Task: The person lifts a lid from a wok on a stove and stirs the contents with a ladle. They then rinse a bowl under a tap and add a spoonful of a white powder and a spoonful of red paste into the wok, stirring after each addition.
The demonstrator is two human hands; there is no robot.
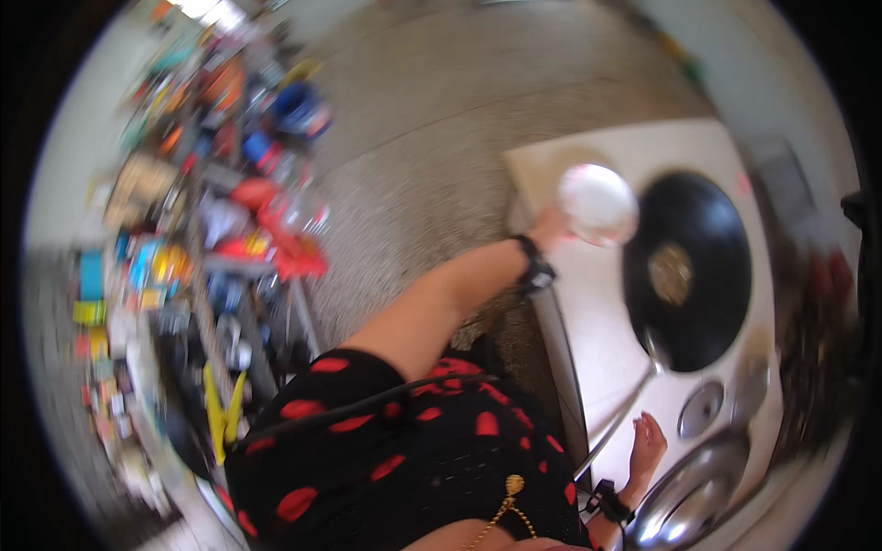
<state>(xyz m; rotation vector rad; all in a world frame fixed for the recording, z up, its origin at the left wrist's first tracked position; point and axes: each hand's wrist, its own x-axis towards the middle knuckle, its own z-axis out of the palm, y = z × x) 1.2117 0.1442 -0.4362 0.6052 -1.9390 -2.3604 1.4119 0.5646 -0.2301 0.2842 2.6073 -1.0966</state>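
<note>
My left hand (pixel 551 229) reaches over the counter (pixel 592 324) and holds a white bowl (pixel 598 203) by its near rim. The bowl is beside the left edge of a black wok (pixel 703 330), and blur hides what is in it. Some brownish food (pixel 670 274) lies in the middle of the wok. A long-handled metal ladle or spatula (pixel 620 415) rests against the wok's near rim, its handle reaching back toward me. My right hand (pixel 648 444) hovers just right of that handle, fingers loosely bent, nothing visible in it.
A large shiny metal lid or basin (pixel 696 492) sits by my right hand, with a small round metal lid (pixel 701 410) beyond it. Left of me stands a cluttered shelf or rack with red plastic bags (pixel 293 248), a blue container (pixel 300 109) and a yellow clip-like object (pixel 224 413).
</note>
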